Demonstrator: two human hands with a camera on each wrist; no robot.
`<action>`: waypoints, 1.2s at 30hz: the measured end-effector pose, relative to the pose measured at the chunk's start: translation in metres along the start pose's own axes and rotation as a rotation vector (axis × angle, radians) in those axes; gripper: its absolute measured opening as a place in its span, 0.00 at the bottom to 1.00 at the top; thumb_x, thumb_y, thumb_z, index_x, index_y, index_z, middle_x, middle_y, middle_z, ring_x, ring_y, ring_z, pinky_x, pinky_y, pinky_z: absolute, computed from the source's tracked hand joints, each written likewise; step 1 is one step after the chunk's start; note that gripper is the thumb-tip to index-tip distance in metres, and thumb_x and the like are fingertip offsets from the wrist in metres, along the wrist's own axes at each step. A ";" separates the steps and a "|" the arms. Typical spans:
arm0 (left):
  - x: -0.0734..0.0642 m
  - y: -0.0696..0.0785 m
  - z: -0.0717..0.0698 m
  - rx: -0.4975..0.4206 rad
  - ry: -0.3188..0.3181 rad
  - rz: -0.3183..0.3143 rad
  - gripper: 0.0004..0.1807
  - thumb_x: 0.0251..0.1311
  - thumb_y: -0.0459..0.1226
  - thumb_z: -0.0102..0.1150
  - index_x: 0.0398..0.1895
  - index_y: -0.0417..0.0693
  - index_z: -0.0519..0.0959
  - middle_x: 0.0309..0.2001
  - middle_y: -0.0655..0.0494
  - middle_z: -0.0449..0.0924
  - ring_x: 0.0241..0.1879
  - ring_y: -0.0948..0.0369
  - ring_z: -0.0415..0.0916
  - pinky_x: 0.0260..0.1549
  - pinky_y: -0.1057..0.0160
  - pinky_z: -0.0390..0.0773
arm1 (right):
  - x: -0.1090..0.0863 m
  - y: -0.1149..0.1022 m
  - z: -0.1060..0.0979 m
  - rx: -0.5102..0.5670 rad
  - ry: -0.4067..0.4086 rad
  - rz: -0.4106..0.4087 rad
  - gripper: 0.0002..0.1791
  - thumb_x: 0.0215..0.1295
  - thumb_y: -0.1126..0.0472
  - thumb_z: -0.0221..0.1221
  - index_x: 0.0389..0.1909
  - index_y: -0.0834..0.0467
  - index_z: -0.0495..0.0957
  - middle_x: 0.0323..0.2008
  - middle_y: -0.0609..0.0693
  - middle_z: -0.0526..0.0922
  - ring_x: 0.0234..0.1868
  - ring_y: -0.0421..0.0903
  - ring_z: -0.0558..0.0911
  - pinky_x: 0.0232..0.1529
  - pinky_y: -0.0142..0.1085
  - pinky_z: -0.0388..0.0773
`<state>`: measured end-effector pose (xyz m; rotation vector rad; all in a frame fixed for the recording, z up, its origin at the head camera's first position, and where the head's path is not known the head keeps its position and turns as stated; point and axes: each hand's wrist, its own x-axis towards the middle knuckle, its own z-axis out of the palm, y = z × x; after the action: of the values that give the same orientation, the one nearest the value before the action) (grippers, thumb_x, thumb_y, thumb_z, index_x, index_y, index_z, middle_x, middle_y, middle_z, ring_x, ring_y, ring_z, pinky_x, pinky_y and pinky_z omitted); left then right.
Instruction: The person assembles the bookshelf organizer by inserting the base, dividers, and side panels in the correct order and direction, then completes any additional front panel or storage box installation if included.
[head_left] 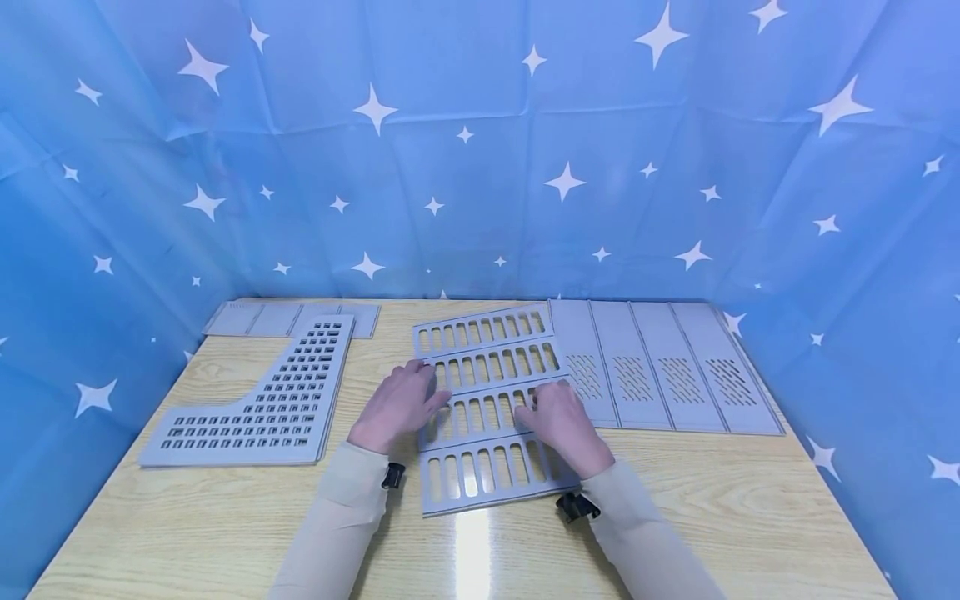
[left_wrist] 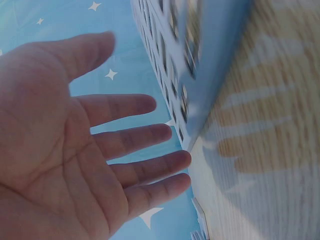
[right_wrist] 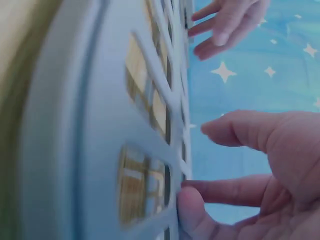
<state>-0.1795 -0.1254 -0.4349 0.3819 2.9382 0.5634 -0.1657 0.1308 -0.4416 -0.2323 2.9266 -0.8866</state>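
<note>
Grey slotted panels (head_left: 480,503) lie on the table in front of me, in several rows of rounded openings, slightly askew. My left hand (head_left: 397,406) is over their left edge. Its fingers (left_wrist: 150,192) are spread and straight in the left wrist view, the palm bare, with the panel's edge close beyond the fingertips. The right hand (head_left: 558,417) rests on the right part of the slotted panels, its fingertips right at the surface in the right wrist view and the thumb (right_wrist: 240,127) apart from them. Neither hand has anything between finger and thumb.
A stack of L-shaped grey panels (head_left: 225,457) with small square holes lies at the left. Behind it is a flat grey panel (head_left: 277,319). On the right, plain panels with slanted slots (head_left: 573,325) lie side by side against the slotted ones. A blue star-patterned curtain (head_left: 465,208) encloses the table.
</note>
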 end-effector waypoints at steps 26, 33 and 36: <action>0.000 -0.008 0.010 -0.026 -0.101 -0.075 0.49 0.57 0.53 0.75 0.77 0.42 0.66 0.80 0.35 0.52 0.80 0.38 0.47 0.74 0.40 0.58 | 0.003 0.067 -0.033 -0.181 -0.158 0.063 0.34 0.77 0.51 0.56 0.75 0.67 0.64 0.76 0.75 0.53 0.75 0.80 0.47 0.67 0.76 0.53; -0.001 -0.006 0.011 0.001 -0.078 -0.093 0.46 0.57 0.51 0.76 0.74 0.40 0.69 0.77 0.30 0.55 0.75 0.34 0.57 0.70 0.37 0.65 | -0.001 0.070 -0.038 -0.166 -0.170 0.053 0.36 0.75 0.50 0.59 0.74 0.69 0.66 0.75 0.76 0.55 0.75 0.79 0.48 0.68 0.75 0.53; -0.001 -0.002 0.011 0.003 -0.076 -0.078 0.44 0.59 0.50 0.75 0.73 0.39 0.70 0.77 0.29 0.56 0.74 0.34 0.59 0.69 0.38 0.66 | -0.001 0.068 -0.039 -0.192 -0.156 0.021 0.32 0.75 0.51 0.60 0.69 0.71 0.71 0.71 0.77 0.62 0.73 0.78 0.56 0.69 0.71 0.57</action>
<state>-0.1769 -0.1239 -0.4456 0.2810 2.8670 0.5226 -0.1774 0.2081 -0.4468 -0.2687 2.8611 -0.5562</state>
